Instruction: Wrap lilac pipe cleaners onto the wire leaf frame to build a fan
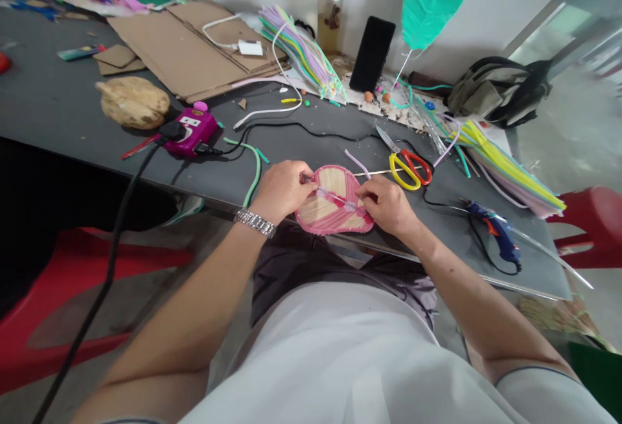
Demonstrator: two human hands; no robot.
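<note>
A pink and cream heart-like craft piece (335,203) made of pipe cleaners lies at the near edge of the dark table (58,106). My left hand (282,187), with a metal watch on the wrist, pinches a pale pink pipe cleaner (335,198) at the piece's left side. My right hand (386,207) pinches the same strand at the right side, stretched across the piece. A thin wooden stick (383,171) pokes out behind the piece.
Yellow and red scissors (411,168) lie just beyond my right hand. A blue glue gun (495,233) rests at the right, a magenta device (192,131) with cables at the left. Bundles of pipe cleaners (505,168), cardboard (184,48), a phone (372,53) and a bottle (330,6) stand further back.
</note>
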